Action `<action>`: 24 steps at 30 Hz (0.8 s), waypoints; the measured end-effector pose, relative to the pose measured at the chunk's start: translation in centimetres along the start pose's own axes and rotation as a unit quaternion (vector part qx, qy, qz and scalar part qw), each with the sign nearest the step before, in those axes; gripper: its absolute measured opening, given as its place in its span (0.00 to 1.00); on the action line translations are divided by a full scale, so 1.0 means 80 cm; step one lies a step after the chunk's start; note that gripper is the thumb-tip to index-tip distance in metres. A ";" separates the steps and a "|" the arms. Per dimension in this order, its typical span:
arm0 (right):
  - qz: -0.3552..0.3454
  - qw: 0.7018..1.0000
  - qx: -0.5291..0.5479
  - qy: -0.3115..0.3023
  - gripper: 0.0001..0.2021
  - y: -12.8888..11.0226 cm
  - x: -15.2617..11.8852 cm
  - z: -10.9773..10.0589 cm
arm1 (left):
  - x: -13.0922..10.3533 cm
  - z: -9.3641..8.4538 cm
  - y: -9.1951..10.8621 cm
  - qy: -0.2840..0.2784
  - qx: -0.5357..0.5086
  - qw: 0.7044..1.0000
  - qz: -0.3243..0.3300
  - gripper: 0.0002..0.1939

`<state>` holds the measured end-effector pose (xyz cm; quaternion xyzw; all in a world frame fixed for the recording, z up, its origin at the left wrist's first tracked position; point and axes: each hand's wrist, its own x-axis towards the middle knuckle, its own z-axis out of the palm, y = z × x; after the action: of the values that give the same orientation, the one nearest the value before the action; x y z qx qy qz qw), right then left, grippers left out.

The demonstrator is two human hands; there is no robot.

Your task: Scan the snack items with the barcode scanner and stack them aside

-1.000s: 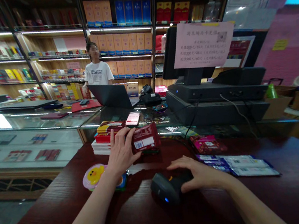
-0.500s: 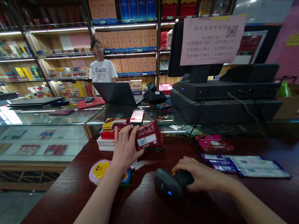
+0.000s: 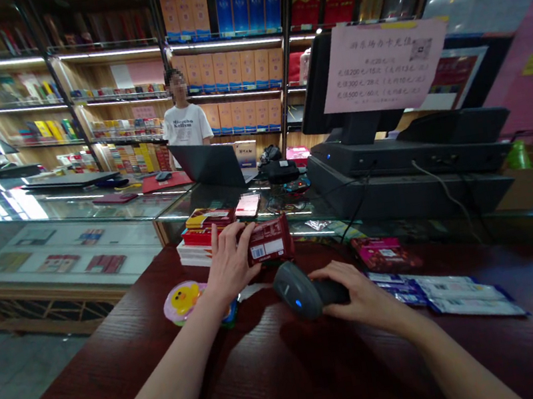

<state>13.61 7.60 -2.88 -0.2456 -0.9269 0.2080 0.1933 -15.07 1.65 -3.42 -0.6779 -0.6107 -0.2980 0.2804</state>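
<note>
My left hand (image 3: 232,259) grips a dark red snack packet (image 3: 269,239) by its left end, with the white label and barcode turned toward me. In my right hand (image 3: 352,290) is a black barcode scanner (image 3: 301,290), its blue light lit and its head pointing left toward the packet. Beyond my left hand stands a stack of boxes (image 3: 195,252), red and yellow on top and white below. A round pink item with a yellow duck (image 3: 184,298) lies by my left wrist, and a small blue packet (image 3: 231,314) is partly hidden under that wrist.
A magenta packet (image 3: 383,253) and blue-and-white packets (image 3: 468,295) lie to the right on the dark wooden counter (image 3: 286,385). Behind are a monitor with a pink notice (image 3: 382,66), an open laptop (image 3: 210,164) and a glass counter. A person (image 3: 186,121) stands near the shelves.
My right hand has lifted the scanner up and closer to the packet. The left hand still holds the packet in nearly the same place. The view has shifted slightly.
</note>
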 end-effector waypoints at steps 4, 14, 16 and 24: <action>-0.004 1.000 0.006 -0.012 0.19 -0.004 -0.001 -0.002 | 0.000 -0.001 0.000 0.000 0.005 1.000 0.000 0.44; -0.001 1.000 0.005 -0.018 0.20 -0.001 -0.003 -0.002 | -0.004 0.010 -0.005 0.008 0.004 1.000 -0.010 0.42; 0.003 1.000 0.006 -0.021 0.20 0.000 -0.003 -0.003 | -0.003 0.007 -0.004 0.002 0.005 1.000 -0.009 0.42; 0.044 0.993 0.025 -0.102 0.30 0.000 -0.003 -0.005 | -0.001 -0.001 -0.001 0.000 0.016 1.000 0.003 0.44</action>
<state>13.95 7.58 -2.60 -0.2588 -0.9244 0.2640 0.0941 -15.16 1.55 -3.44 -0.6752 -0.6136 -0.2870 0.2920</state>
